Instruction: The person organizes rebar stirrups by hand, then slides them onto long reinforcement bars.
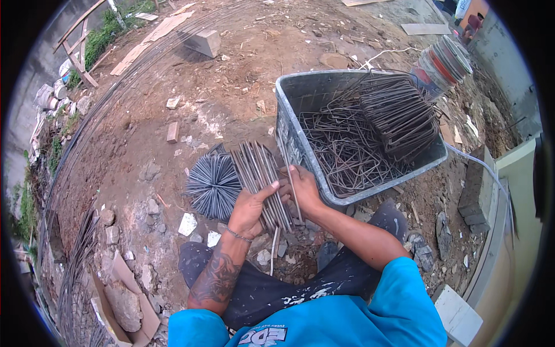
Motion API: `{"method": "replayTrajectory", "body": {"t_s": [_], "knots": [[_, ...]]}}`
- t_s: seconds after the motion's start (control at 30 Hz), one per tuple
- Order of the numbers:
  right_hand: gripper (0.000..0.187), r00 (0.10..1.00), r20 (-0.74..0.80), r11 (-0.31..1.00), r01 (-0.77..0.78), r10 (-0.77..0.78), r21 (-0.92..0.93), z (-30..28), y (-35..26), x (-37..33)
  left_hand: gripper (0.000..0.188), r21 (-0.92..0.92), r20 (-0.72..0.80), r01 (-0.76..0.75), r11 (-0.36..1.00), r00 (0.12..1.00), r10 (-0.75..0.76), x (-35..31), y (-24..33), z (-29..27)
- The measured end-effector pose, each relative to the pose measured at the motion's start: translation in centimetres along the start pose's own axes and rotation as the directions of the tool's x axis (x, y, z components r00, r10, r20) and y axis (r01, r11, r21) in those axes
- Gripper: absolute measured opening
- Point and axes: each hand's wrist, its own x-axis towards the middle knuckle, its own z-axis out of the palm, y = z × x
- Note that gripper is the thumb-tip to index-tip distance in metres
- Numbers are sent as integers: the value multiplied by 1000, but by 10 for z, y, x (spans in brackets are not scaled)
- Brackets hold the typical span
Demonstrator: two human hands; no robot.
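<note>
Between my knees, my left hand (247,210) is wrapped round the near side of a stack of bent rebar stirrups (254,168), its thumb across the rods. My right hand (303,188) is closed on a single rebar stirrup (291,168) at the stack's right side; some of its fingers are hidden. Just left of the stack, a bundle of dark steel rods (213,186) on the ground fans out from its centre. A large grey tub (298,124) stands to my right with loose stirrups (352,153) inside. A neat stack of stirrups (399,115) lies on top of them.
Nested buckets (442,63) stand behind the tub. Concrete blocks (477,191) sit by the right wall, and another block (202,43) stands far off. Long rebar (87,124) curves along the left. A cardboard piece (130,272) and rubble lie near left. A person (474,24) appears far right.
</note>
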Motion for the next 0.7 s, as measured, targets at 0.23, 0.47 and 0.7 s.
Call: {"method": "replayTrajectory", "body": {"t_s": [0.23, 0.47, 0.7], "knots": [[31, 945, 0, 882, 304, -326, -360, -4, 25, 10, 33, -8, 14, -22, 1000, 1000, 23, 0, 6, 5], [36, 998, 33, 910, 70, -62, -408, 3, -12, -13, 34, 30, 35, -35, 999, 999, 34, 5, -4, 0], [34, 946, 313, 781, 134, 83, -610, -63, -106, 26, 24, -10, -127, -4, 1000, 992, 3, -2, 5, -4]]}}
